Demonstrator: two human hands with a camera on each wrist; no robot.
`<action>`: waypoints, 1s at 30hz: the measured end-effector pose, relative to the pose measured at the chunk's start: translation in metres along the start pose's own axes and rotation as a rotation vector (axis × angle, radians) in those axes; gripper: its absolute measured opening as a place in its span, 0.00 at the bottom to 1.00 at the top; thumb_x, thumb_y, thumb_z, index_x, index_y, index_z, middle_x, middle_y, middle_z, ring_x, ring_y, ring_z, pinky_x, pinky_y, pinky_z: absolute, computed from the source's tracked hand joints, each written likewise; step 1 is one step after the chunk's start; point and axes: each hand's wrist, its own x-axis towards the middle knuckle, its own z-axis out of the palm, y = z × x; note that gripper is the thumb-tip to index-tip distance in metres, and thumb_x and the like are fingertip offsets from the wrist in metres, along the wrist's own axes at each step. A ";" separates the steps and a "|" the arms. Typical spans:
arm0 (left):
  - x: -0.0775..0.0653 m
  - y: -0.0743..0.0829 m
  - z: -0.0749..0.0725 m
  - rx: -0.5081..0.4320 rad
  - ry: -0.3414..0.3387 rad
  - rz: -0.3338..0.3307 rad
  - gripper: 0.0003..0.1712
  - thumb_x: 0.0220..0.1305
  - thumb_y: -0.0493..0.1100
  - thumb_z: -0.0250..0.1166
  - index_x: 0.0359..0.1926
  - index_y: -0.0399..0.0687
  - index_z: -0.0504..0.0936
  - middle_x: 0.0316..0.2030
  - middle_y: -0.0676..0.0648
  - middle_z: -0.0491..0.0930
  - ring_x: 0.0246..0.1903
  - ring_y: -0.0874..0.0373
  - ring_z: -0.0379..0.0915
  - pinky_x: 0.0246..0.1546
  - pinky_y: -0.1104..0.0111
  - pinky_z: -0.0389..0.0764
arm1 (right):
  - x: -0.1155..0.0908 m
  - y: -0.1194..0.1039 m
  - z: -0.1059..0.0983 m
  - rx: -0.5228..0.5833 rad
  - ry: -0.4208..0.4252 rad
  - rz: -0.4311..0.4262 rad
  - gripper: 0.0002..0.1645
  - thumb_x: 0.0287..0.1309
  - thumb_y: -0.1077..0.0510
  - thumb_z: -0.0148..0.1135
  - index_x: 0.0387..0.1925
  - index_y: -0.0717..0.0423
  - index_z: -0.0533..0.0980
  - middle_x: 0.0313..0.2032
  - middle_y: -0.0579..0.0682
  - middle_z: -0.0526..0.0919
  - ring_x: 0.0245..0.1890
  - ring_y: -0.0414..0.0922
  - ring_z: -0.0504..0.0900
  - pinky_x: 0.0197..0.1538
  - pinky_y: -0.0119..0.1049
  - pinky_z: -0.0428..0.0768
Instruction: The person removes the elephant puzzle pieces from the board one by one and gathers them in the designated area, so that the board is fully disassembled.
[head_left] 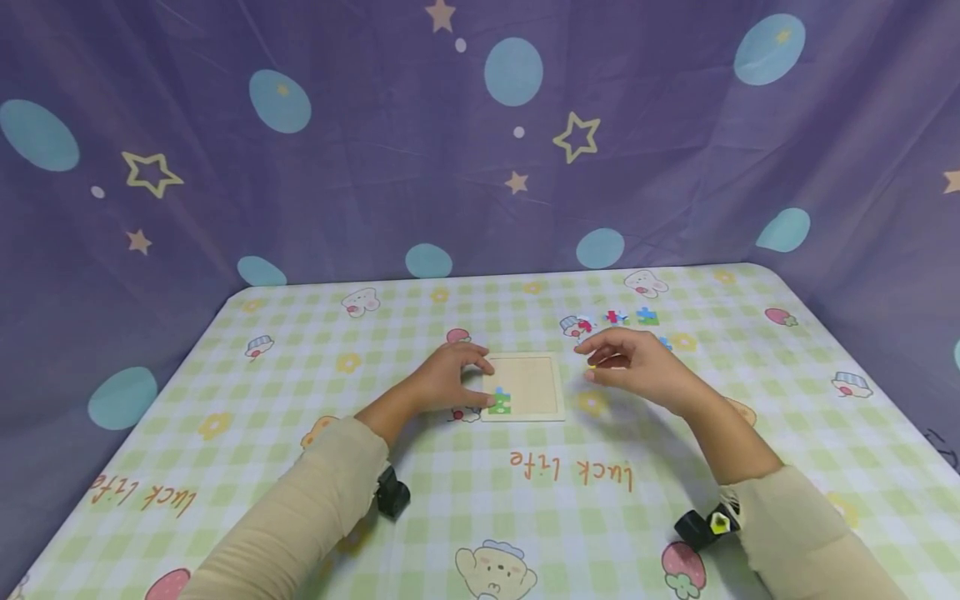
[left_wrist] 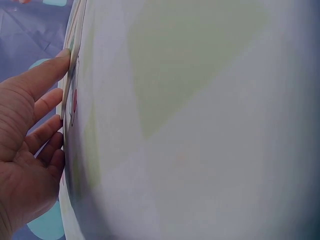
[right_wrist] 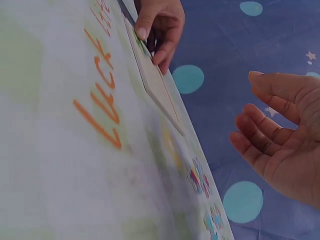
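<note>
A square wooden puzzle tray [head_left: 561, 387] lies flat on the table. One green and blue puzzle piece [head_left: 501, 403] sits in its lower left corner. My left hand [head_left: 448, 377] rests at the tray's left side, the thumb tip on or close to that piece and the other fingers by the upper left edge. To the right of the tray, my right hand [head_left: 637, 364] hovers above the table, fingers loosely bent. The right wrist view shows nothing between the fingers of the right hand [right_wrist: 285, 135]. In the left wrist view, the left hand [left_wrist: 32, 120] touches the tray's edge.
Loose puzzle pieces lie beyond the right hand: a red and blue piece [head_left: 616, 317], a green and blue piece [head_left: 647, 317] and others, some partly hidden. A checked, printed tablecloth [head_left: 420, 533] covers the table. Behind it hangs a purple curtain [head_left: 390, 167].
</note>
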 end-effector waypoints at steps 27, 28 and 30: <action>-0.001 0.001 -0.001 0.007 -0.005 0.005 0.19 0.52 0.50 0.77 0.45 0.49 0.85 0.62 0.44 0.73 0.66 0.46 0.61 0.67 0.52 0.59 | 0.034 -0.006 0.042 -0.053 -0.198 -0.043 0.24 0.56 0.64 0.69 0.55 0.63 0.77 0.54 0.60 0.79 0.53 0.57 0.78 0.59 0.49 0.73; -0.002 0.001 -0.001 0.009 -0.007 0.004 0.20 0.52 0.50 0.77 0.45 0.49 0.85 0.63 0.44 0.72 0.66 0.46 0.61 0.67 0.51 0.59 | 0.035 -0.006 0.044 -0.067 -0.208 -0.040 0.24 0.56 0.63 0.69 0.55 0.63 0.77 0.54 0.59 0.79 0.53 0.56 0.78 0.59 0.49 0.74; -0.002 0.001 -0.001 0.012 -0.013 0.001 0.20 0.53 0.50 0.76 0.45 0.50 0.85 0.63 0.44 0.72 0.67 0.46 0.60 0.67 0.51 0.58 | 0.037 -0.007 0.048 -0.090 -0.228 -0.033 0.24 0.56 0.61 0.70 0.55 0.62 0.77 0.54 0.58 0.79 0.53 0.55 0.77 0.59 0.49 0.74</action>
